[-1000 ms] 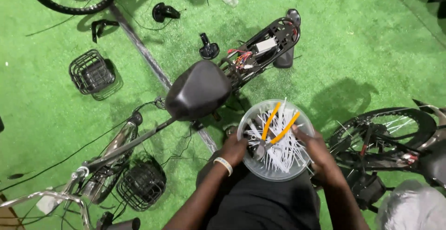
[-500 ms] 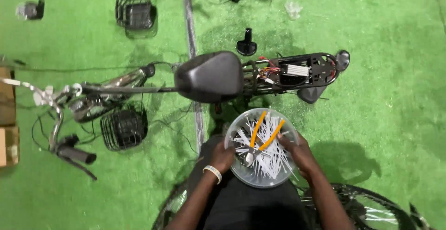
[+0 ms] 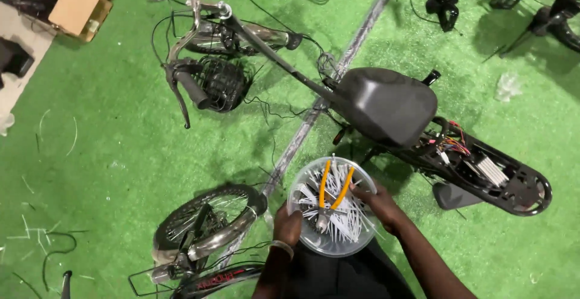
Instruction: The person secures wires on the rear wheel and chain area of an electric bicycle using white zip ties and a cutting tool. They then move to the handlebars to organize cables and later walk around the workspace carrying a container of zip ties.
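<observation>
Yellow-handled pliers, jaws buried under white cable ties.

One head-worn camera looks steeply down from standing height onto the green floor, hands close below.

One tub; one pliers; two baskets.

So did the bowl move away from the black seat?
Cannot tell for sure: the camera itself swung. The bowl sits just below the seat as before, held by the left hand and the right hand, so it hardly moved.
</observation>
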